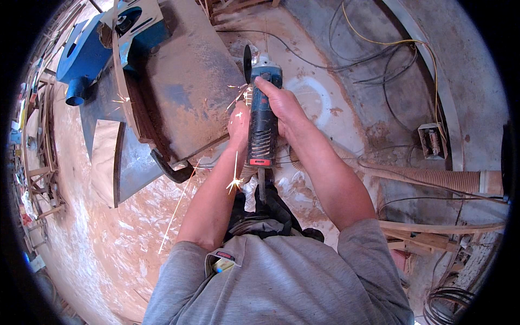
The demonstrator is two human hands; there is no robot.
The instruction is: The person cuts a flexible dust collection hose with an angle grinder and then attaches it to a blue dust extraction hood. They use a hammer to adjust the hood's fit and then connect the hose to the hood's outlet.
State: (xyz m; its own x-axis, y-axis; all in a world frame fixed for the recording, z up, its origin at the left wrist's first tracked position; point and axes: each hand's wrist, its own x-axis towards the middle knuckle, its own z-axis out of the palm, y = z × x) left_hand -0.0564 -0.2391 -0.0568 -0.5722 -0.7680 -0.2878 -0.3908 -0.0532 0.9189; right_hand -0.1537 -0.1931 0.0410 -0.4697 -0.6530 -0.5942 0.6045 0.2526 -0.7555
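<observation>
Right hand (pixel 280 103): closed around the angle grinder (pixel 262 122), thumb on top, tool body along its left side. Left hand (pixel 238 123): just left of the grinder; grip hidden, cannot tell. Cutting disc (pixel 247 64): beyond both hands. Sparks (pixel 234 184): over left forearm.

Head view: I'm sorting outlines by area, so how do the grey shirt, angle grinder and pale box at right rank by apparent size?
1. Grey shirt
2. Angle grinder
3. Pale box

Nearness to the camera may enlarge the first two.
</observation>
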